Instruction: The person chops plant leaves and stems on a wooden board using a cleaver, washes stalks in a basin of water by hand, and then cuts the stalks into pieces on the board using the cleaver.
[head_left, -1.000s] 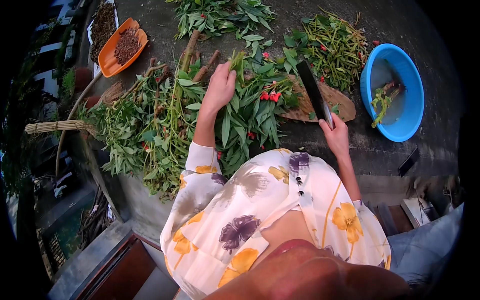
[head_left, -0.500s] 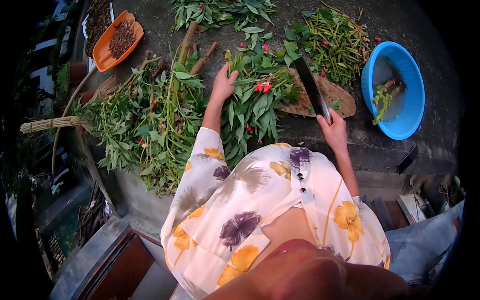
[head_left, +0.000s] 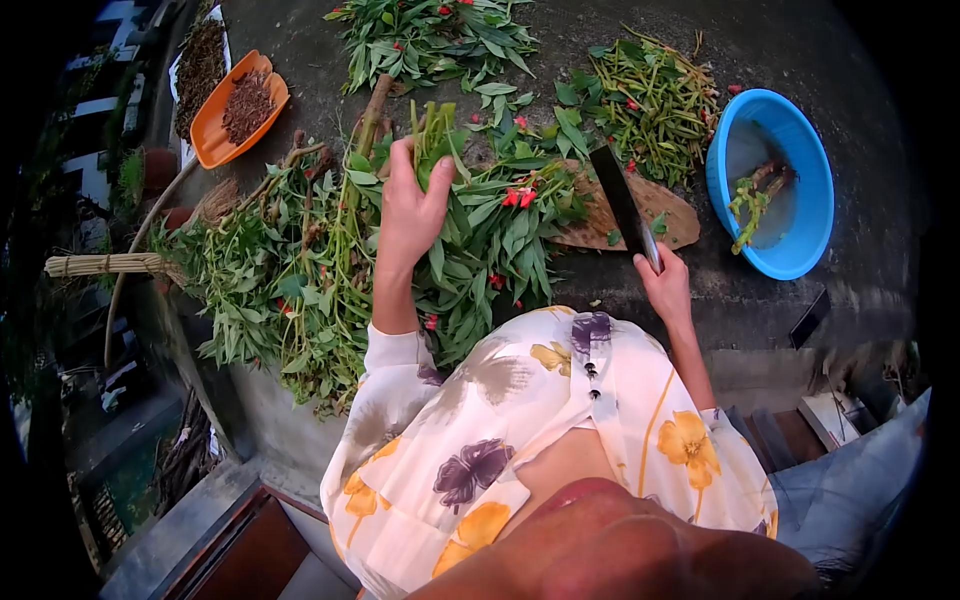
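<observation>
Orange scoop: lay at the far left, holding brown dried bits, apart from both hands.
Leafy stalks: formed a broad heap left of the left hand, long and whole-looking; this share seemed untouched by the blade.
Left hand: was closed around a green bunch, thumb toward the right, blunt stem ends standing up past the fingers.
Upper leaf pile: sat beyond the left hand, full of leaves; whether it was finished or waiting, I could not tell.
Red-flowered foliage: spread between the left hand and the board, its stems uncut as far as showed.
Wooden board: lay under the knife's side of the work, mostly bare but for a few leaf scraps.
Knife: slanted above the board, blade pointing away from the person.
Short stems: were heaped beyond the board, probably the portion already chopped.
Right hand: gripped the knife's handle.
Blue basin: stood at the right, holding a few stalks. Much greenery appeared left to cut.
</observation>
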